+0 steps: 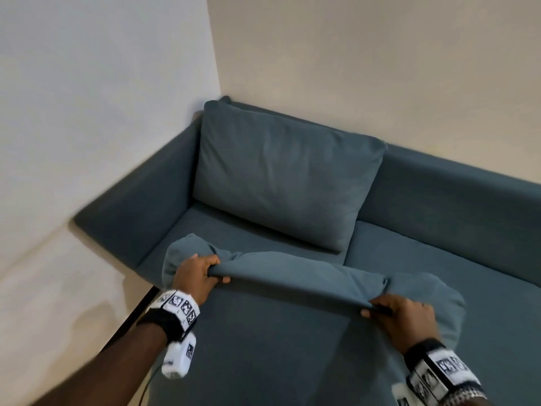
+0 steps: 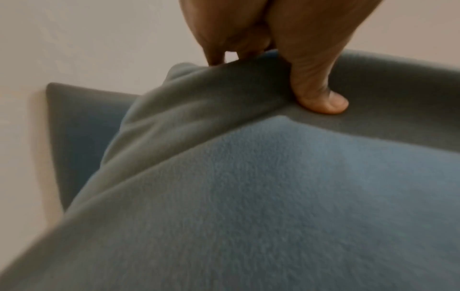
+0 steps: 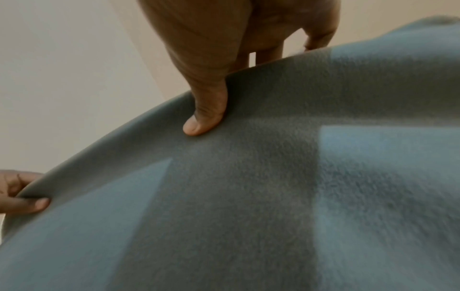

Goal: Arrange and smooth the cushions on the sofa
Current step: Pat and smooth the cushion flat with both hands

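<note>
A large teal cushion (image 1: 278,332) hangs in front of me above the sofa seat (image 1: 439,265), held by its top edge. My left hand (image 1: 202,273) pinches that edge near its left corner, thumb on the near face. My right hand (image 1: 401,310) pinches the same edge near the right corner. The left wrist view shows the thumb (image 2: 321,98) pressed into the cushion (image 2: 273,196) fabric. In the right wrist view the thumb (image 3: 204,118) presses the cushion (image 3: 248,196) while the other fingers curl behind it. A second teal cushion (image 1: 281,177) leans upright against the sofa backrest (image 1: 456,194) at the left.
The sofa stands in a corner, with white walls (image 1: 102,98) on the left and behind. Its left armrest (image 1: 131,212) meets the wall. The right half of the backrest has no cushion against it. Pale floor (image 1: 58,303) lies at the lower left.
</note>
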Demonstrator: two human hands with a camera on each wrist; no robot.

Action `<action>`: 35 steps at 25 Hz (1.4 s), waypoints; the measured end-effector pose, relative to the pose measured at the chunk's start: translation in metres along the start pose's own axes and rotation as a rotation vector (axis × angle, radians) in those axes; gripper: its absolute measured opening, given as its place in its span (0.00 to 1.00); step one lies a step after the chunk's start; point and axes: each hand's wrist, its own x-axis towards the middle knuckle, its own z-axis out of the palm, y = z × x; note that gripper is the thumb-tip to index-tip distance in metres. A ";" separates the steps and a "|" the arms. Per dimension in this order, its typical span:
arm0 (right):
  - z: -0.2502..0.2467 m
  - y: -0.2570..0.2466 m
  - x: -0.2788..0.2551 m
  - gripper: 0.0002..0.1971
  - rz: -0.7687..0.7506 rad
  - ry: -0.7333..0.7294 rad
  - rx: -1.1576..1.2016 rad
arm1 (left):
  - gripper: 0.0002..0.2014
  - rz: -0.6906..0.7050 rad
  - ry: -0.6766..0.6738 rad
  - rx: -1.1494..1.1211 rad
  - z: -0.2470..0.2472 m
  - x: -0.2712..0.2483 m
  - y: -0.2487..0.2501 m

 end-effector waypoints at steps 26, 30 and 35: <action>0.243 -0.111 0.175 0.40 0.259 -0.512 -0.152 | 0.53 -0.081 -0.811 0.343 0.151 0.173 -0.125; 0.249 -0.190 0.180 0.41 0.334 -0.638 -0.176 | 0.47 -0.023 -0.853 0.142 0.149 0.186 -0.149; 0.195 -0.328 0.265 0.33 -0.064 -0.242 0.313 | 0.42 0.064 -0.593 -0.040 0.136 0.157 -0.210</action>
